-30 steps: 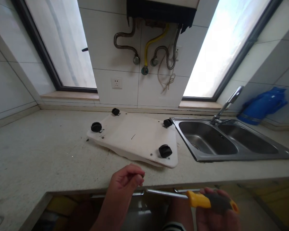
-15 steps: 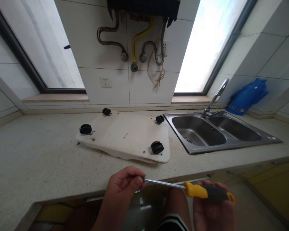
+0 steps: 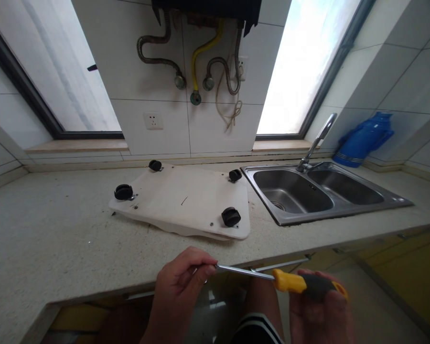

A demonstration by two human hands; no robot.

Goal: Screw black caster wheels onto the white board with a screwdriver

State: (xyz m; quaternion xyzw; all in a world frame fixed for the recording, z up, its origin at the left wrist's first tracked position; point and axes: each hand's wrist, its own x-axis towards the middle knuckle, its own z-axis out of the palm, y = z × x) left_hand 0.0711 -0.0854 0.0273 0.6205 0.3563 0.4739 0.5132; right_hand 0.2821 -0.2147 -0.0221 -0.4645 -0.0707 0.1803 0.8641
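Note:
A screwdriver (image 3: 289, 281) with a yellow and dark grey handle and a long metal shaft lies nearly level in front of the counter. My right hand (image 3: 318, 310) is closed around its handle, palm up. Thumb and fingertips of my left hand (image 3: 181, 284) are pinched together at the tip of the shaft; whatever small piece they hold there is hidden. Beyond the hands, a white board (image 3: 186, 196) lies on the counter with its black caster wheels turned up, the nearest caster (image 3: 231, 217) being at its front right corner.
The speckled stone counter (image 3: 64, 229) runs along the wall, its front edge just ahead of my hands. A double steel sink (image 3: 284, 220) with a tap (image 3: 320, 136) is at the right, beside a blue thermos jug (image 3: 363, 141). Hoses and a yellow pipe (image 3: 194, 62) hang on the wall.
The view has shifted slightly, moving the counter and board a little left. Both hands keep their grip. A small dark bit seen at the screwdriver's tip before is now covered by my left fingertips.

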